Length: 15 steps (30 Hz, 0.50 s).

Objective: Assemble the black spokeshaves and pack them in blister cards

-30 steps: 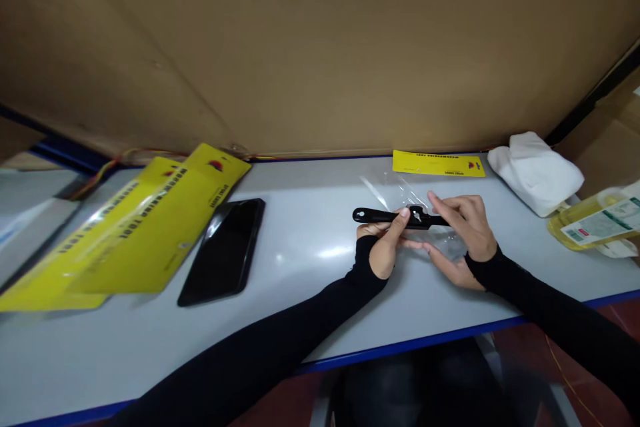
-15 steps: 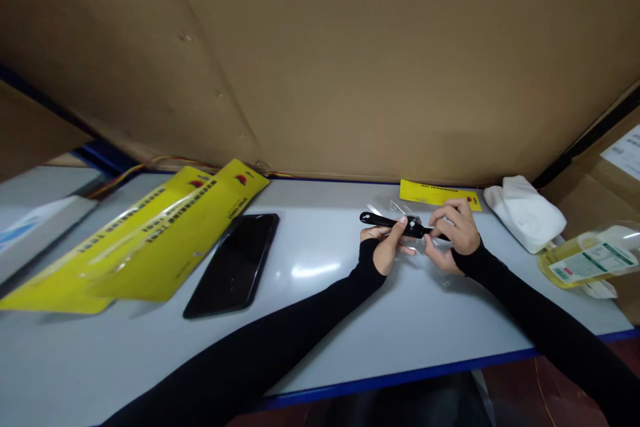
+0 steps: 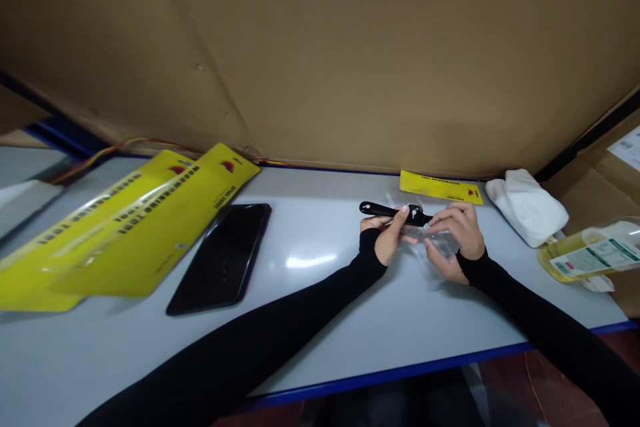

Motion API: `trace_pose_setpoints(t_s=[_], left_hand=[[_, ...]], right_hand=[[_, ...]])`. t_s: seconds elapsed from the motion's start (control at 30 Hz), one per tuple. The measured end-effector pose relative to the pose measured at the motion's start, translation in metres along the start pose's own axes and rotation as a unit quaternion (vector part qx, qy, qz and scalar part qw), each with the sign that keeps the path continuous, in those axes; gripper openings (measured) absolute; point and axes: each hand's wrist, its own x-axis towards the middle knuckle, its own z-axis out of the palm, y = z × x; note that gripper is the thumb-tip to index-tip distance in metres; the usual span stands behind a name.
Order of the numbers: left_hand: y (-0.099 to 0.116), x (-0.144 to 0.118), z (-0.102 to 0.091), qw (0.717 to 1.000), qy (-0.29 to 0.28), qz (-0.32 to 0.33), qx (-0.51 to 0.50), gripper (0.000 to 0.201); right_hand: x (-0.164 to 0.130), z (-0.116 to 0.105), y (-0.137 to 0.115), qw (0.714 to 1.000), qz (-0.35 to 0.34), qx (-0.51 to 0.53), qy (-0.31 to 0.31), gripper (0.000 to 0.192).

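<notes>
My left hand (image 3: pixel 387 240) grips a black spokeshave (image 3: pixel 380 210) by its middle, thumb on top. Its left handle, with a hole at the end, sticks out past the fingers. At the tool's right side is my right hand (image 3: pixel 457 240), its fingers curled and closed on clear plastic packaging (image 3: pixel 439 240). This thin plastic hangs below and behind the tool; the right handle is mostly hidden by the fingers. Just behind the hands lies a small yellow card (image 3: pixel 440 188) with printed lettering.
Large yellow printed packages (image 3: pixel 150 233) lie at the left beside a black phone (image 3: pixel 220 260). At the right are a white cloth (image 3: pixel 527 207) and a bottle of yellow liquid (image 3: pixel 585 257). A cardboard wall (image 3: pixel 350 67) stands behind the white table (image 3: pixel 310 340).
The right fingers have come down a little and lie lower, around the plastic by the tool's right side. The left hand keeps its hold. The view has shifted slightly.
</notes>
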Motion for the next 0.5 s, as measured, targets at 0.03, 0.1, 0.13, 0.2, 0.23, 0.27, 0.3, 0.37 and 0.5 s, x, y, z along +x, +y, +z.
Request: trace_pose_setpoints(t_s=[0.03, 0.1, 0.13, 0.2, 0.23, 0.27, 0.3, 0.37, 0.5], left_hand=[[0.000, 0.000, 0.000, 1.000, 0.001, -0.001, -0.002, 0.068], [0.000, -0.001, 0.000, 1.000, 0.002, -0.002, 0.000, 0.065], [0.000, -0.001, -0.001, 1.000, 0.002, -0.003, 0.005, 0.063], [0.000, -0.002, -0.002, 1.000, 0.001, -0.009, 0.015, 0.062], [0.000, -0.002, -0.003, 1.000, 0.001, -0.010, 0.019, 0.062], [0.000, -0.002, -0.003, 1.000, 0.000, -0.011, 0.023, 0.062], [0.000, -0.003, -0.003, 1.000, -0.001, -0.013, 0.028, 0.062], [0.000, -0.002, -0.004, 0.999, -0.006, -0.018, 0.036, 0.062], [-0.001, -0.001, -0.005, 0.999, -0.010, -0.016, 0.044, 0.061]], right_hand=[[0.000, 0.000, -0.002, 1.000, 0.013, -0.017, 0.000, 0.029], [-0.001, 0.001, -0.003, 0.998, 0.031, -0.046, -0.018, 0.058], [-0.001, 0.001, -0.003, 0.998, 0.033, -0.053, -0.029, 0.066], [-0.002, 0.002, -0.001, 0.998, 0.026, -0.054, -0.037, 0.060], [-0.003, 0.002, 0.001, 0.998, 0.020, -0.052, -0.032, 0.046], [-0.003, 0.001, 0.003, 0.998, 0.017, -0.048, -0.023, 0.027], [-0.004, 0.001, 0.004, 0.999, 0.015, -0.042, -0.011, 0.011], [-0.005, 0.000, 0.007, 0.999, 0.018, -0.030, 0.005, 0.021], [-0.007, 0.002, 0.008, 0.999, 0.036, -0.023, -0.006, 0.035]])
